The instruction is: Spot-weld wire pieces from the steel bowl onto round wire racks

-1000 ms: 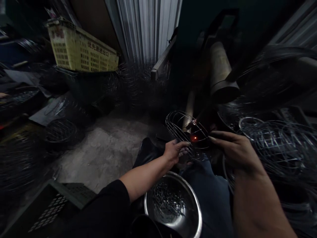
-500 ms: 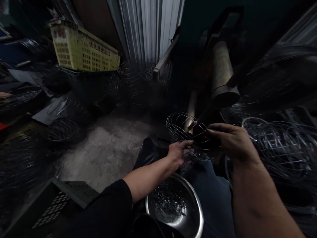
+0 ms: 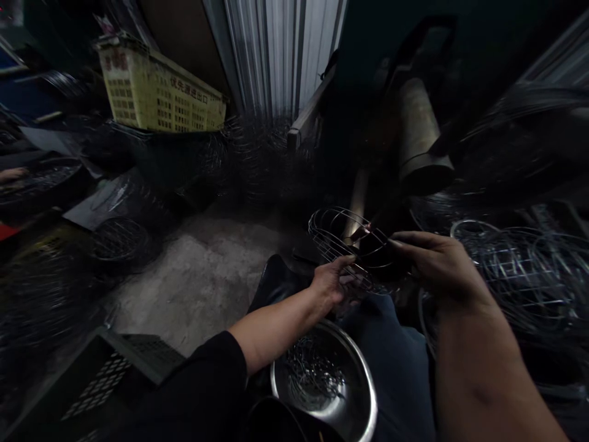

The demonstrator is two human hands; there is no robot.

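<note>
A round basket-like frame of thin bare wire (image 3: 332,236) is held tilted in front of a metal machine. My left hand (image 3: 330,283) is closed on its near lower side, with the thumb lying along the wires. At its right edge my right hand (image 3: 435,261) pinches between thumb and fingers; the dark there hides exactly which wire it grips. Inside the ring, a pale metal rod (image 3: 359,199) of the machine meets the wires near a small reddish tip. Below my left forearm, a shiny steel bowl (image 3: 361,368) contains many short bent wire pieces (image 3: 313,371).
A thick metal cylinder (image 3: 421,135) juts out above my right hand. More wire frames (image 3: 529,270) are heaped at the right. A yellow plastic crate (image 3: 170,98) stands at the back left, a dark green crate (image 3: 138,356) at the near left. Another person's hand (image 3: 13,175) shows at the far left.
My right hand has shifted slightly right, still at the wire frame's edge. A small red glow near its fingertips is gone. My left hand keeps its hold.
</note>
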